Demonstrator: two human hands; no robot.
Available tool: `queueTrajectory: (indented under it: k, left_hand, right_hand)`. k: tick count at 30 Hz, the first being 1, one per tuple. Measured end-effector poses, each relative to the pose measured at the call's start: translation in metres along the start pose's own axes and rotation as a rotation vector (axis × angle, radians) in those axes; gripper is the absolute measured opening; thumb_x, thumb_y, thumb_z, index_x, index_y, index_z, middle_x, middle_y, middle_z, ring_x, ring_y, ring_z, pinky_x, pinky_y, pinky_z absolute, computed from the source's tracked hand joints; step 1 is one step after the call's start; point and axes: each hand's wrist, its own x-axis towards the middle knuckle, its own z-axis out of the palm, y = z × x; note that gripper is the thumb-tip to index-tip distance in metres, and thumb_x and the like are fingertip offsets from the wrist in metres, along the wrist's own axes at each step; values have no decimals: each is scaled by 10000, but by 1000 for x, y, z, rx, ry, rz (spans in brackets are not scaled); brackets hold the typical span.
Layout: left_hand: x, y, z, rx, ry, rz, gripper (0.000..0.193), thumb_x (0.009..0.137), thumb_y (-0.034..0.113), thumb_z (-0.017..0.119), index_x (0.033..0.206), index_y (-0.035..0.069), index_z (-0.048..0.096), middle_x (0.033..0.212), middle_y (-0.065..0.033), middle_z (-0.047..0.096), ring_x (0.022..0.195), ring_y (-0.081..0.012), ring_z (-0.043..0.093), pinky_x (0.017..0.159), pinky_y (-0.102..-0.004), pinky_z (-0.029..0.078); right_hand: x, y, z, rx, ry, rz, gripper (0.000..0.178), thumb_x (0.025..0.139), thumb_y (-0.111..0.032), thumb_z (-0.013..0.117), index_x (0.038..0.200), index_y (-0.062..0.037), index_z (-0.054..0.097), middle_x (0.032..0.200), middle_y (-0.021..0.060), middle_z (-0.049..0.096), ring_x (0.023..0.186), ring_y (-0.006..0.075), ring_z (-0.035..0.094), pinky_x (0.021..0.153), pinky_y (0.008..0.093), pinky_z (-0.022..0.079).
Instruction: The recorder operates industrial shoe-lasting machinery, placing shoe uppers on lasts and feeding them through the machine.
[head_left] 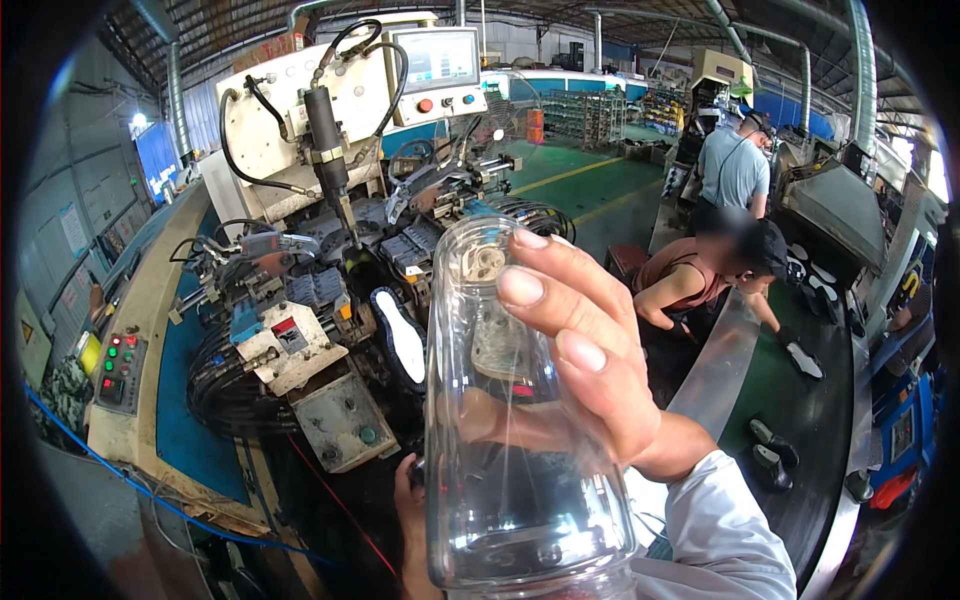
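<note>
Holding a clear bottle [520, 500] close to the camera in the lower middle of the frame, the right hand [618, 380] is grasping its side, the fingers spreading along the narrower top end, probably steadying the smooth round wall. The left hand [412, 535] is showing only partly beside the bottle, near the lower edge; its grip is staying unclear, so I cannot tell. Near the centre, a dark shoe [404, 338] is standing beside the machine [275, 160], its white sole facing outward, perhaps leaving that surface exposed.
</note>
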Motion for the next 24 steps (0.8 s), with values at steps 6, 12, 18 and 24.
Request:
queueTrajectory:
  k: [6, 12, 18, 24]
  left_hand:
    - [-1, 2, 2, -10, -15, 35, 683, 953, -34, 781, 1556, 15, 464, 1293, -162, 706, 1139, -232, 729, 938, -368, 630]
    - [-5, 1, 1, -24, -20, 66, 680, 956, -33, 779, 1556, 13, 463, 1297, -164, 704, 1138, -232, 727, 946, -369, 626]
    - [4, 9, 5, -38, -19, 106, 677, 959, -32, 776, 1557, 12, 463, 1301, -165, 702, 1138, -232, 726, 954, -370, 622]
    - [0, 13, 8, -51, -17, 149, 673, 961, -31, 774, 1557, 10, 463, 1305, -166, 700, 1137, -232, 724, 962, -371, 619]
  right_hand:
    - [4, -2, -6, -6, -23, 5, 528, 860, -21, 797, 1310, 57, 531, 1237, 276, 764, 1084, 484, 742, 914, 590, 634]
    - [2, 0, -6, 3, -18, 0, 488, 875, -21, 776, 1292, 58, 535, 1227, 278, 766, 1082, 488, 745, 925, 600, 630]
    - [6, 3, -6, 8, -44, -1, 466, 886, -11, 752, 1292, 56, 534, 1221, 280, 768, 1072, 489, 749, 927, 603, 630]
    - [7, 6, -5, 4, -22, -20, 517, 884, -47, 808, 1311, 47, 531, 1230, 281, 764, 1092, 490, 744, 930, 602, 630]
